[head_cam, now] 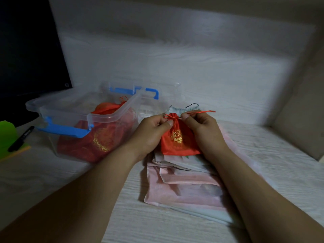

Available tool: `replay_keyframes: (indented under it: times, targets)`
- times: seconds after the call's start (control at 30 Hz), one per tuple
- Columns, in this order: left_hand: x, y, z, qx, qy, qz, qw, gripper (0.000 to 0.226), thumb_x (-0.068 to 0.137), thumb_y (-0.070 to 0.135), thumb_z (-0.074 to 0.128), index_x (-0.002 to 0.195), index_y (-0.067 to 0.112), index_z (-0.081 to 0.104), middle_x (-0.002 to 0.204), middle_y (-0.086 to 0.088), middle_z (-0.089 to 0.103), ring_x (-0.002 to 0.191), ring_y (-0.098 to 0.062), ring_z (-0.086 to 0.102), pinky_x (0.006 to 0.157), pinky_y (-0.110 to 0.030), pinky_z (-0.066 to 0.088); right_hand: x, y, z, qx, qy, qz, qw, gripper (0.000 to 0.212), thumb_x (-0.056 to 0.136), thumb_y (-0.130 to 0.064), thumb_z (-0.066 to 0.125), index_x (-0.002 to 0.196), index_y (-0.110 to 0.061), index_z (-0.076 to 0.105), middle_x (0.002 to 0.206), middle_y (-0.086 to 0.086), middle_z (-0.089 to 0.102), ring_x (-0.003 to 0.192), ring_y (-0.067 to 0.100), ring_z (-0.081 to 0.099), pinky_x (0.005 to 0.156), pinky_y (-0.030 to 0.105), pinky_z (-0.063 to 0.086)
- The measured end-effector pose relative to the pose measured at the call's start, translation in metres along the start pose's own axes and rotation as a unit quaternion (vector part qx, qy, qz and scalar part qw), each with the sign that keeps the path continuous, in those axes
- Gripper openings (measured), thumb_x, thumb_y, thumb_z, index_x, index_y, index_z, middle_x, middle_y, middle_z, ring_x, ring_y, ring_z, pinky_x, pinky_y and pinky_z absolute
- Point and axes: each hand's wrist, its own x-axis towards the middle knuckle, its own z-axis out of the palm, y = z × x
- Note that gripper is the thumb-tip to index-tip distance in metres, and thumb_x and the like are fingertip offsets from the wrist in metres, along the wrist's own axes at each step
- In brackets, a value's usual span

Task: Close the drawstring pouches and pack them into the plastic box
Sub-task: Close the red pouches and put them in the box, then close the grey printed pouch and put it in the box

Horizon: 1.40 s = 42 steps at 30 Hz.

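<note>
Packing under way: the clear plastic box point(112, 113), blue latches undone, stands open at 9 o'clock of the hands. It already holds red pouches point(98, 142), at least 2 by our count. At 6 o'clock a stack of pale pouches point(184, 186) lies flat on the table point(52, 172), none yet drawn shut, we judge. Over the stack, 1 small red pouch point(177, 139) is being closed, its neck gathered. The left hand point(150, 130) pinches that neck from 9 o'clock. The right hand point(201, 127) pinches the drawstring point(201, 112), which trails toward 3 o'clock. We put the job at under half done.
</note>
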Motion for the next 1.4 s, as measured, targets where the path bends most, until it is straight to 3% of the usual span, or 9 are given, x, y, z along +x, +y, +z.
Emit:
replay_keyframes:
  times: [0.27, 0.47, 0.63, 0.77, 0.87, 0.93, 1.1, 1.23, 1.4]
  targets:
    - [0.002, 0.000, 0.001, -0.008, 0.028, 0.020, 0.999, 0.020, 0.103, 0.020, 0.062, 0.084, 0.020, 0.069, 0.081, 0.003, 0.071, 0.077, -0.008, 0.063, 0.076, -0.031, 0.050, -0.002, -0.006, -0.005, -0.006, -0.093, 0.105, 0.990, 0.016, 0.099, -0.012, 0.065, 0.091, 0.001, 0.069, 0.071, 0.010, 0.069, 0.056, 0.014, 0.059, 0.054, 0.021, 0.048]
    - [0.002, 0.009, -0.004, -0.117, 0.081, -0.021, 0.990, 0.037, 0.101, 0.041, 0.060, 0.100, 0.007, 0.075, 0.103, -0.021, 0.076, 0.096, -0.030, 0.074, 0.094, -0.050, 0.057, 0.014, -0.042, -0.007, -0.021, -0.096, 0.151, 0.984, 0.015, 0.098, -0.013, 0.065, 0.101, -0.003, 0.076, 0.098, 0.019, 0.077, 0.087, 0.029, 0.071, 0.085, 0.040, 0.058]
    - [0.003, 0.007, -0.007, -0.060, 0.155, -0.055, 0.985, 0.028, 0.109, 0.022, 0.046, 0.094, 0.005, 0.064, 0.068, -0.011, 0.063, 0.055, -0.016, 0.058, 0.056, -0.026, 0.047, 0.036, -0.095, 0.023, 0.024, -0.057, 0.112, 0.992, 0.021, 0.098, -0.012, 0.064, 0.114, 0.000, 0.072, 0.117, 0.024, 0.073, 0.097, 0.032, 0.069, 0.097, 0.047, 0.055]
    - [0.002, 0.003, -0.008, 0.005, 0.135, -0.068, 0.989, 0.030, 0.109, 0.031, 0.046, 0.099, 0.010, 0.065, 0.069, -0.004, 0.067, 0.061, -0.018, 0.059, 0.062, -0.028, 0.046, 0.057, -0.129, 0.062, 0.085, -0.057, 0.109, 0.989, 0.035, 0.094, -0.014, 0.066, 0.126, -0.002, 0.066, 0.119, 0.021, 0.071, 0.112, 0.036, 0.065, 0.108, 0.049, 0.046]
    - [0.003, 0.007, -0.009, 0.039, 0.126, -0.076, 0.988, 0.031, 0.107, 0.029, 0.044, 0.095, 0.009, 0.064, 0.072, -0.006, 0.069, 0.061, -0.018, 0.060, 0.066, -0.032, 0.050, 0.067, -0.146, 0.094, 0.107, -0.094, 0.133, 0.981, 0.019, 0.099, -0.012, 0.062, 0.115, -0.003, 0.066, 0.110, 0.017, 0.071, 0.099, 0.028, 0.069, 0.077, 0.026, 0.055]
    - [0.002, 0.009, -0.011, 0.073, 0.117, -0.061, 0.989, 0.031, 0.102, 0.027, 0.043, 0.086, 0.010, 0.063, 0.071, -0.007, 0.070, 0.064, -0.021, 0.060, 0.075, -0.039, 0.054, 0.070, -0.152, 0.119, 0.105, -0.115, 0.141, 0.978, 0.006, 0.100, -0.011, 0.061, 0.103, -0.006, 0.064, 0.103, 0.014, 0.065, 0.084, 0.019, 0.061, 0.057, 0.020, 0.043]
    - [-0.004, 0.004, -0.011, 0.100, 0.109, 0.003, 0.989, 0.028, 0.096, 0.027, 0.043, 0.077, 0.013, 0.059, 0.058, 0.004, 0.063, 0.052, -0.003, 0.056, 0.063, -0.028, 0.048, 0.064, -0.145, 0.163, 0.037, -0.170, 0.136, 0.975, 0.031, 0.099, -0.016, 0.065, 0.126, 0.001, 0.064, 0.111, 0.017, 0.075, 0.096, 0.028, 0.073, 0.085, 0.035, 0.059]
    - [-0.006, 0.006, -0.010, 0.070, 0.119, -0.013, 0.990, 0.030, 0.098, 0.020, 0.046, 0.069, 0.018, 0.055, 0.059, 0.001, 0.064, 0.054, -0.009, 0.057, 0.068, -0.035, 0.049, 0.053, -0.138, 0.157, -0.256, -0.175, -0.001, 0.951, 0.040, 0.097, -0.044, 0.068, 0.106, -0.005, 0.072, 0.099, 0.008, 0.078, 0.084, 0.022, 0.077, 0.075, 0.035, 0.064]
    - [-0.001, 0.009, -0.009, 0.122, 0.108, -0.047, 0.985, 0.032, 0.103, 0.035, 0.046, 0.083, 0.015, 0.061, 0.066, 0.000, 0.068, 0.066, -0.017, 0.061, 0.077, -0.038, 0.051, 0.044, -0.120, 0.115, -0.178, -0.142, 0.028, 0.973, 0.025, 0.100, -0.033, 0.065, 0.106, -0.010, 0.073, 0.096, 0.000, 0.079, 0.071, 0.011, 0.068, 0.062, 0.024, 0.051]
